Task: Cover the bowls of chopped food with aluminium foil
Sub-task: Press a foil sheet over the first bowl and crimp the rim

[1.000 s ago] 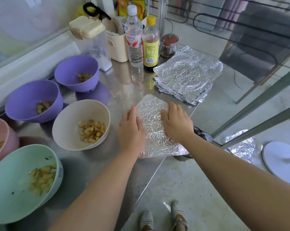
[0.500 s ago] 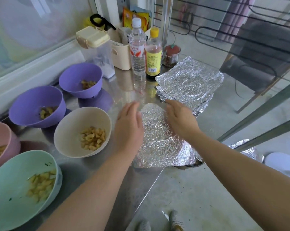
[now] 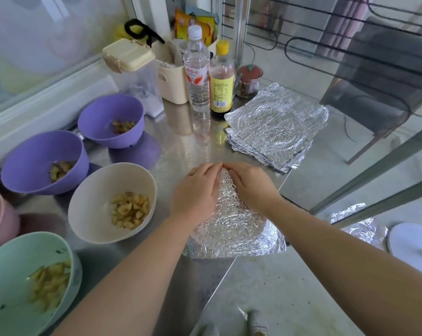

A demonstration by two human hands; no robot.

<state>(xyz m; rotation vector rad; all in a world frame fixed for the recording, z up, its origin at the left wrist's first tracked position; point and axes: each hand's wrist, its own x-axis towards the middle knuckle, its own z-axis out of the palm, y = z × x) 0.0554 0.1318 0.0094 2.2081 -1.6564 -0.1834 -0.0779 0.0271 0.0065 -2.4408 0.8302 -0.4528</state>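
Left hand (image 3: pixel 195 194) and right hand (image 3: pixel 251 187) are cupping the foil sheet (image 3: pixel 231 230), curled fingertips (image 3: pixel 214 166) touching at its twelve o'clock edge.

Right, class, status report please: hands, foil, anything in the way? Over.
Left hand and right hand curled over foil sheet, meeting at its far edge. Bowl beneath hidden. Cream bowl beside it uncovered. Nothing in the way.
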